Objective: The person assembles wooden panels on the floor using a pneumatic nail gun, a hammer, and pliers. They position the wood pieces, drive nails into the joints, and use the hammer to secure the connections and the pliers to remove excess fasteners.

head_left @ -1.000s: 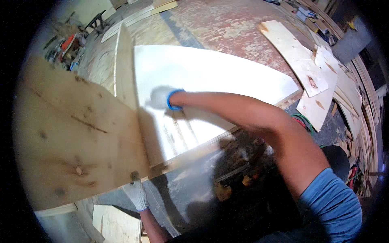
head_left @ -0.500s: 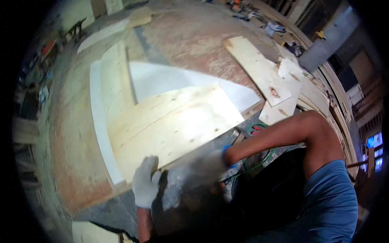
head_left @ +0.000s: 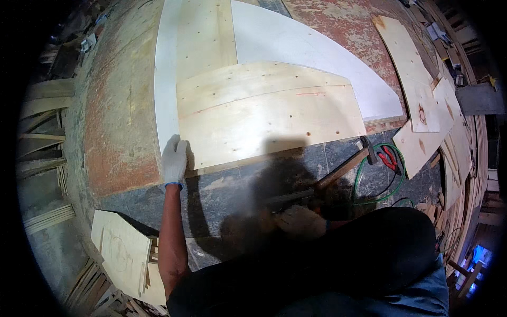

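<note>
My left hand (head_left: 174, 161), in a white knitted glove, lies with its fingers stretched out over the near left corner of a pale plywood panel (head_left: 274, 113), where it meets a white strip (head_left: 167, 79). My right hand (head_left: 301, 221), also gloved, is low over the dark floor by my knee; its fingers are in shadow and blurred, so a hold cannot be made out. Beyond it lies a hammer (head_left: 343, 168) with a wooden handle and dark head. Red-handled pliers (head_left: 390, 157) rest beside it, within a loop of green cord (head_left: 358, 179).
A curved white sheet (head_left: 311, 47) sits behind the panel, next to another plywood board (head_left: 206, 37). Plywood offcuts (head_left: 406, 68) are piled at the right. A cut plywood piece (head_left: 120, 248) leans at the lower left, and wood strips (head_left: 50, 219) are stacked near the left edge.
My view has tilted down and closer. My right hand has dropped from beside the panel's near edge to near my knee; my left hand stays at the panel's corner.
</note>
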The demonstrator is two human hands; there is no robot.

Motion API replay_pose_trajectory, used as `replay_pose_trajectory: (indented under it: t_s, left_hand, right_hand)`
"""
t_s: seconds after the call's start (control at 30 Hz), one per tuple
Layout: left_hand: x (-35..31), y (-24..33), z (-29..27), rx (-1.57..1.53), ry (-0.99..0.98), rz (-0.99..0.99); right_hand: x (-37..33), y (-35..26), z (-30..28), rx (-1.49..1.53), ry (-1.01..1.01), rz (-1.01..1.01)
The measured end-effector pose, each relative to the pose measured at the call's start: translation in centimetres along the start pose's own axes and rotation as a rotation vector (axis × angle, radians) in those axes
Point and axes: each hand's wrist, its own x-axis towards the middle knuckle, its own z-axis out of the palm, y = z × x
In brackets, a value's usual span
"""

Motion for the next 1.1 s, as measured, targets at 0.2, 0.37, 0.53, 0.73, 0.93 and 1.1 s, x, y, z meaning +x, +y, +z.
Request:
replay_pose_trajectory:
  t_s: [0.2, 0.37, 0.53, 0.73, 0.93, 1.1]
  left_hand:
    - [2.7, -1.8, -1.6, -0.267, -0.309, -0.224]
    - [1.4, 2.0, -1.3, -0.453, -0.367, -0.433]
    - [1.0, -2.5, 2.7, -0.739, -0.301, -0.335]
    - [-4.6, 1.9, 3.3, -0.807, -0.34, -0.445]
    - [-14.3, 0.0, -1.1, -0.927, -0.33, -0.589]
    - [-22.0, -1.9, -2.1, -0.89, -0.411, -0.825]
  right_hand:
    - [4.2, -1.8, -3.0, 0.043, -0.218, 0.27]
    - [2.2, -1.3, -0.3, -0.028, -0.135, 0.258]
    - [2.9, -1.2, 0.8, -0.27, -0.098, 0.172]
    - [-0.4, 0.8, -3.0, 0.156, -0.051, 0.12]
    - [-3.1, 2.7, -15.8, 0.494, -0.417, 0.377]
    - [-2.5, 4.4, -22.1, 0.441, -0.241, 0.623]
